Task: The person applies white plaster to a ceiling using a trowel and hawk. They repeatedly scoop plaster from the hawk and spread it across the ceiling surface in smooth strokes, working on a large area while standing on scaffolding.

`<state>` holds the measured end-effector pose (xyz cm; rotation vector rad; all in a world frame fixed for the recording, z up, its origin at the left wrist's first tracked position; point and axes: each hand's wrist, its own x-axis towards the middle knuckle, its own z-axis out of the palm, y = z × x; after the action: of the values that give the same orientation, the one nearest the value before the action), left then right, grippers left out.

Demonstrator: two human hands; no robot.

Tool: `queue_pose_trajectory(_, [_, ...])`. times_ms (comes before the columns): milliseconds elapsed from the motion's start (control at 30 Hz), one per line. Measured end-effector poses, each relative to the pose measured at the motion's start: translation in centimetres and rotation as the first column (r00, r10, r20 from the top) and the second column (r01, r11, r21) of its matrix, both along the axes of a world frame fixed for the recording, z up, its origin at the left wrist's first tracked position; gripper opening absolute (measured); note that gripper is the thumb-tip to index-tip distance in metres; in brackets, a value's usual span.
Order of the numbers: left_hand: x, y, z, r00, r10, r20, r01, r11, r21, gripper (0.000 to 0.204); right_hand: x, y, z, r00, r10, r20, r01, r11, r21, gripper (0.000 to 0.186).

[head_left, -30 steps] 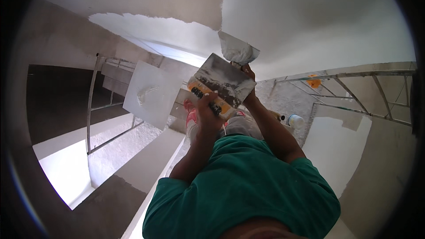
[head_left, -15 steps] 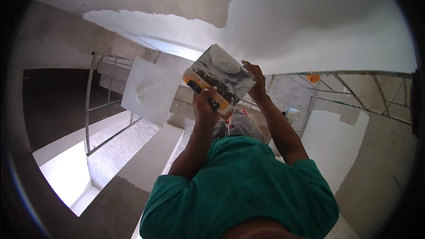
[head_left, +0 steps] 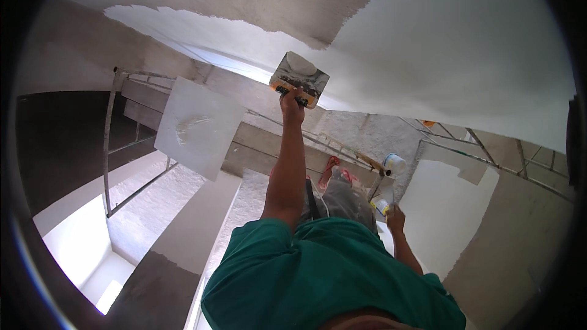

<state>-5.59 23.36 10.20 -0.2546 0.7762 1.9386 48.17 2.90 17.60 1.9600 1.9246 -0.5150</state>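
To the left of the left grip [head_left: 292,100], the white board [head_left: 205,125] with its smear of paste lies much as it does half a second earlier. The left grip is closed around the orange-and-black handle of the wide blade [head_left: 313,79], which now reaches farther forward, away from the body, with the white paste lump [head_left: 300,64] lying toward its far edge. Well to the right, the right grip [head_left: 397,220] is off the blade's side and lowered near the thigh, so the loaded blade seems borne by the left arm alone. A yellow-and-white item [head_left: 379,206] shows just left of the right grip, whose closure I cannot tell; the white bucket [head_left: 394,164] stands beyond it.
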Motion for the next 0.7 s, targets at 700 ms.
queue_pose_trajectory(700, [0.1,8.9,-7.0,0.978,0.2,-0.057,-0.201,0.979,-0.025,0.036,6.8,-0.8,2.0,0.897,-0.435,-0.075,0.411,0.886,-0.215,0.042])
